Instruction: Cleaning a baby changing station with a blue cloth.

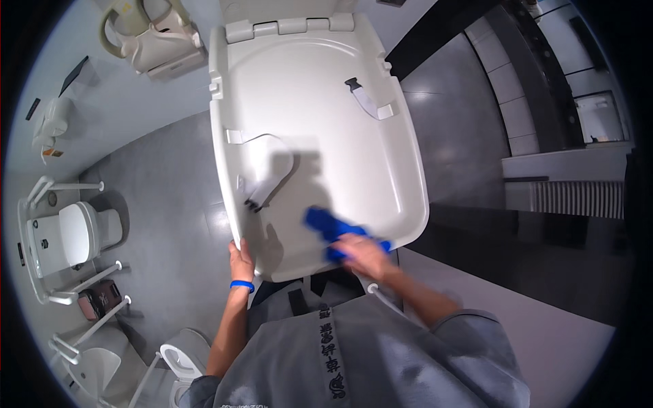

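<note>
A white plastic baby changing table (326, 102) is folded down in front of me. My right hand (362, 255), blurred, holds a blue cloth (331, 227) against the near part of its surface. With a blue band on the wrist, my left hand (242, 260) grips the table's near left edge, thumb on top and fingers largely hidden beneath. One strap with a black buckle (252, 205) lies along the left side, its webbing curled. Another strap (363, 99), also ending in a black buckle, lies at the upper right.
A wall-mounted child seat (163, 48) is beyond the table at upper left. To the left are a toilet (79, 233), white grab bars (97, 278) and a urinal (97, 362). A smaller toilet (181, 359) stands at lower left. A ribbed radiator or grille (576, 199) is at right.
</note>
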### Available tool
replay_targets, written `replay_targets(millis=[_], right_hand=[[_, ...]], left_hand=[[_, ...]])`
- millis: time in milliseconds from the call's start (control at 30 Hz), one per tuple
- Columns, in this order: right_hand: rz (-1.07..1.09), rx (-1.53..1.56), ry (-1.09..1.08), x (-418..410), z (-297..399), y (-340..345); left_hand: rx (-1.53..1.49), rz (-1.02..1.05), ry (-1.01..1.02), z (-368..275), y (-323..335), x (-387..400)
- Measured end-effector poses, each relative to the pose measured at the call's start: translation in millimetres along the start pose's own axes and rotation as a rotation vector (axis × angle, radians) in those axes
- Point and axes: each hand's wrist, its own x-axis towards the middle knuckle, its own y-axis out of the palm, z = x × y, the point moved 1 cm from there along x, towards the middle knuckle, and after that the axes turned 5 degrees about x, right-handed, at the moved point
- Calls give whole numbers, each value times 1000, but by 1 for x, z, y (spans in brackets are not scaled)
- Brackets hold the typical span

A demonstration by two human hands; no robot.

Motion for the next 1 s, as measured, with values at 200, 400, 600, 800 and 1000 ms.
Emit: replay_targets(millis=[200,400,600,800,1000], right_hand=[[-138,-357,398,-54,-67,-84],[-58,31,43,23,20,12],[39,634,-15,119,130,71],[-120,646,-290,122,143,47],[-45,464,-262,121,118,102]], left_hand=[[-21,23,-15,73,14,20],[-610,87,-460,49,-41,-13],[-583,-76,-555,88,-79,-67],[-530,-220,-695,168,-85,-154],[148,-121,-623,261,-62,-186]])
